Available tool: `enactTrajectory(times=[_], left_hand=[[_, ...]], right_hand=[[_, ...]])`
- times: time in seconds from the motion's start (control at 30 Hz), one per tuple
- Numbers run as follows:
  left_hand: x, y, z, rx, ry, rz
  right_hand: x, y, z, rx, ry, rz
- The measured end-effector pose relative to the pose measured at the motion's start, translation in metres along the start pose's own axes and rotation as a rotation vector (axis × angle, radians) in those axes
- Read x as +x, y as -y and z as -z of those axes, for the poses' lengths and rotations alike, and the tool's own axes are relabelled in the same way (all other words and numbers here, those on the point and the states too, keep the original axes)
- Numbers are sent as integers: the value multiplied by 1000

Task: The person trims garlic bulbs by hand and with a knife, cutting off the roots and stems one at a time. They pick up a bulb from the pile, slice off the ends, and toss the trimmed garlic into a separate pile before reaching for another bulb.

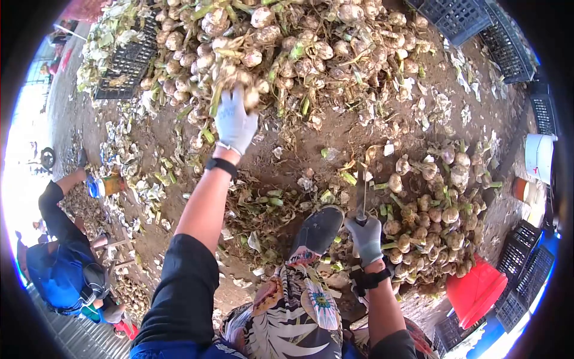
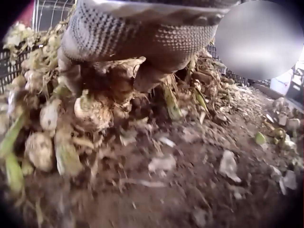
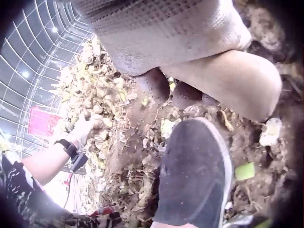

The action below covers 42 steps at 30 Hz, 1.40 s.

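The gloved left hand [image 1: 235,122] reaches to the near edge of a large heap of garlic [image 1: 311,48] with stalks attached. Seen from the left wrist, the fingers and thumb of this left hand [image 2: 142,42] curl round a dirty garlic bulb [image 2: 92,114]; its far side is hidden by the glove. Low by the right shoe, the gloved right hand [image 1: 366,239] grips the handle of a knife [image 1: 361,194], its blade pointing away from the body. From the right wrist, the curled right hand [image 3: 180,52] shows above the shoe, and the knife cannot be made out.
A second garlic pile [image 1: 430,221] lies right of the right hand, beside a red bucket [image 1: 475,290]. Cut stalks and leaves [image 1: 257,209] lie between the arms. Black crates [image 1: 457,21] stand at the edges, a white bucket [image 1: 539,157] at right. Another person [image 1: 60,275] sits at left.
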<state>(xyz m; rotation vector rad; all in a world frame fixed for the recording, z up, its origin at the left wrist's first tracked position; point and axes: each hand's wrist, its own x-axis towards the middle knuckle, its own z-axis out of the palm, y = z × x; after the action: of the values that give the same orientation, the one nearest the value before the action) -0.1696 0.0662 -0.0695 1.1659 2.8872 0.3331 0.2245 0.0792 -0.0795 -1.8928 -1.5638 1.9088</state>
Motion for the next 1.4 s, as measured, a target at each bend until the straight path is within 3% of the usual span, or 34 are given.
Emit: enactTrajectory(times=[0.07, 0.13, 0.2, 0.27, 0.37, 0.4, 0.47, 0.53, 0.67, 0.73, 0.8, 0.87, 0.93, 1.0, 1.07, 1.13, 1.2, 1.3, 1.33, 1.37, 1.4], left_hand=[[-27, 27, -35, -169, 86, -8], [-67, 20, -44, -354, 300, 117], [-112, 16, -56, -357, 257, 0], [-135, -3, -43, -476, 365, 72], [-154, -29, -25, -1001, 682, 511], [-159, -31, -24, -1107, 746, 526], [-168, -34, -23, -1018, 625, 267], [-171, -30, -22, -996, 597, 211], [-165, -46, 7, -973, 664, 164], [-177, -62, 10, -904, 541, -60], [-187, -76, 15, -929, 680, -57], [-198, -75, 4, -801, 820, 8], [-212, -65, -16, -787, 890, 46], [-229, -48, -41, -715, 882, 24], [-211, -58, -1, -683, 1154, 312], [-240, -30, -57, -677, 936, 157], [-229, -35, -40, -770, 825, 120], [-203, -61, -13, -1210, 997, 363], [-177, -80, 12, -1173, 980, 291], [-136, -130, 92, -939, 935, 330], [-103, -159, 128, -1128, 943, 393]], right_hand=[[-4, 21, -9, 41, 62, 101], [-3, 25, -12, 17, 97, 127], [-5, 21, -11, 44, 81, 110], [-3, 20, -6, 3, 72, 97], [-1, 23, -3, 31, 61, 50], [0, 27, -3, 81, 43, 49], [2, 35, -7, 184, 18, 42], [5, 42, -11, 219, 2, 133], [7, 51, -18, 376, 26, -32], [14, 47, -30, 617, -51, 37], [6, 60, -31, 743, 16, 78], [7, 43, -27, 614, -16, 48], [-5, 30, -9, 438, -27, -4], [-18, 17, -4, 498, -56, 54], [-36, 11, 7, 390, -96, -24], [-39, -20, 10, 408, -100, -15], [-51, -27, 16, 260, -168, 58], [-30, -76, 16, 292, -146, 78], [-29, -78, 17, 282, -136, 49], [-40, -64, 19, 261, -151, 54], [-42, -60, 19, 263, -152, 68]])
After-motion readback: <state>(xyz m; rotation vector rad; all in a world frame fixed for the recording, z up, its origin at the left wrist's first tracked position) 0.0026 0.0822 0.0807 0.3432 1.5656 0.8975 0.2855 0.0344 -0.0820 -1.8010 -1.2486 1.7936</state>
